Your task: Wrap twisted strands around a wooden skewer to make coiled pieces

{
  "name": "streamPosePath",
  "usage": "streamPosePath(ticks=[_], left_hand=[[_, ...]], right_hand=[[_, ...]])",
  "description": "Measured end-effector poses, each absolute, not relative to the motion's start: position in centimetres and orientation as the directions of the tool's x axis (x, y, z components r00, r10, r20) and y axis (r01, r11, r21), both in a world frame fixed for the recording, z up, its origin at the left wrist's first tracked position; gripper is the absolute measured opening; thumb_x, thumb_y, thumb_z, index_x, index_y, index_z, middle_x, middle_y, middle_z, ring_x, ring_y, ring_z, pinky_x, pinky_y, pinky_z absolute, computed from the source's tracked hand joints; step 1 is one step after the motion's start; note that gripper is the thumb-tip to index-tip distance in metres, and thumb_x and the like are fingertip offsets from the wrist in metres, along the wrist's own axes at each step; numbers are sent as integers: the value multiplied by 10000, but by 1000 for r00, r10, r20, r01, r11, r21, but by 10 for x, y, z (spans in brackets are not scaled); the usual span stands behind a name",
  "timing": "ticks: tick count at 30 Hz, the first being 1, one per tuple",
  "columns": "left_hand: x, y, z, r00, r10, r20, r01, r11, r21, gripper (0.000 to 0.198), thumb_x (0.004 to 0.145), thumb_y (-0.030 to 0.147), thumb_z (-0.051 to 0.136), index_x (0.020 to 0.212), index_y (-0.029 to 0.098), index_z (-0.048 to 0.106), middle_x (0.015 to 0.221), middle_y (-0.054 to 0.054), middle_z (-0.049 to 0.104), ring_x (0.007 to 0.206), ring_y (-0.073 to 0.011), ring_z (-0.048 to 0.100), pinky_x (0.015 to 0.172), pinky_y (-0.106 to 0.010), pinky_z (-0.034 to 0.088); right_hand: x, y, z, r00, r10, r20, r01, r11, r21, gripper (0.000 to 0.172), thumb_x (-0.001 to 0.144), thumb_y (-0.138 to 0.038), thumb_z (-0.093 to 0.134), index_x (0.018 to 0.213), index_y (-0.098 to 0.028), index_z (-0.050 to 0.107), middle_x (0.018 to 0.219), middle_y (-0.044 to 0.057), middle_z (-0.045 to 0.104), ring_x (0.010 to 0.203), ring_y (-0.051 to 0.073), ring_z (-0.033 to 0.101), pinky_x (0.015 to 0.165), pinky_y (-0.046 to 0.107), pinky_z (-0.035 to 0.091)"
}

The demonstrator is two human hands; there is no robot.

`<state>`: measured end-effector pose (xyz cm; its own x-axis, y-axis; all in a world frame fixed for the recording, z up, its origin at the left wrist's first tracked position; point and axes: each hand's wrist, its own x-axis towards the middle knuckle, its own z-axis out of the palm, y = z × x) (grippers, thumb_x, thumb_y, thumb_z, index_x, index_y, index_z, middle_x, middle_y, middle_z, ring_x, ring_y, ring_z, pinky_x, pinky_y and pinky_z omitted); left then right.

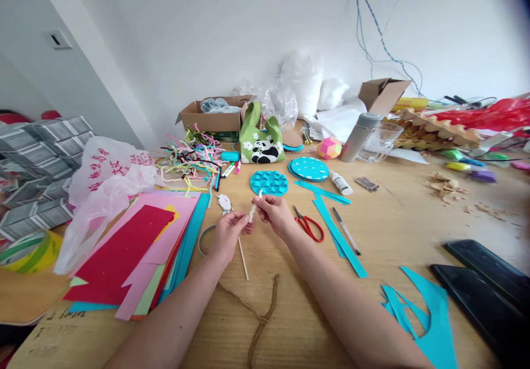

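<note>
The left hand point(228, 234) and right hand point(273, 212) pinch a twisted white strip point(252, 212), seemingly not yet joined to anything, while blue discs point(309, 169) already lie cut nearby.

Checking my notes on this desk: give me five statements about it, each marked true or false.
The left hand and right hand both touch the thin, twisted white piece. True.
Red-handled metal scissors lie left of both hands. False: the red-handled scissors lie right of them.
The green fabric bag shows a panda. True.
A silver cylindrical bottle stands left of that bag. False: the silver bottle stands right of it.
A slim pen lies beside blue paper strips. True.
</note>
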<state>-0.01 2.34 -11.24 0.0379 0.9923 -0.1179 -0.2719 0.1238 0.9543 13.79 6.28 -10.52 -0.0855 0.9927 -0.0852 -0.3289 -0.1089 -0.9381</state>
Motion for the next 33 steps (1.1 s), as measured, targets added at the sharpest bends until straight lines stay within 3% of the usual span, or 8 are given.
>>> streamPosePath(ticks=[6,11,17,22,28,33], left_hand=[[-4,22,-104,266,929,-258,-403,350,846,289,617,346,790,751,121,668,705,-70,694,628,-155,659,579,-254,509],[-4,21,-106,292,916,-276,-384,376,843,284,616,319,798,790,129,681,672,-41,673,577,-127,632,480,-211,462],[-6,25,-107,177,948,-266,-416,317,852,290,523,254,840,728,123,681,638,-38,672,573,-122,621,496,-203,453],[-6,27,-108,131,966,-224,-430,259,865,303,537,247,836,769,107,700,657,-46,687,586,-118,620,548,-217,469],[-5,28,-115,141,978,-157,-394,201,897,316,562,242,830,819,113,698,738,-54,708,673,-143,646,647,-260,503],[-6,30,-119,70,996,-50,-241,66,968,260,627,310,785,770,120,682,716,-42,697,613,-130,613,582,-244,480]], right_hand=[[137,61,-102,-79,995,-56,-293,-77,-953,394,619,-510,746,603,-162,563,445,-57,483,333,44,342,329,196,193],[135,60,-102,-81,995,-56,-282,-77,-956,404,614,-520,743,621,-161,558,482,-49,508,346,47,364,328,194,215],[136,59,-105,-170,984,-50,-159,-77,-984,410,632,-539,730,659,-165,562,457,-58,497,355,58,379,345,194,262],[137,60,-109,-293,956,-18,-7,-21,-1000,388,635,-504,745,625,-166,555,448,-58,495,374,64,400,366,196,287],[139,60,-106,-275,960,-47,-63,-66,-996,411,648,-533,720,605,-170,530,489,-28,558,412,76,465,408,199,352],[138,59,-106,-305,949,-82,-75,-109,-991,431,642,-545,725,588,-172,516,463,-45,526,392,65,446,402,192,343]])
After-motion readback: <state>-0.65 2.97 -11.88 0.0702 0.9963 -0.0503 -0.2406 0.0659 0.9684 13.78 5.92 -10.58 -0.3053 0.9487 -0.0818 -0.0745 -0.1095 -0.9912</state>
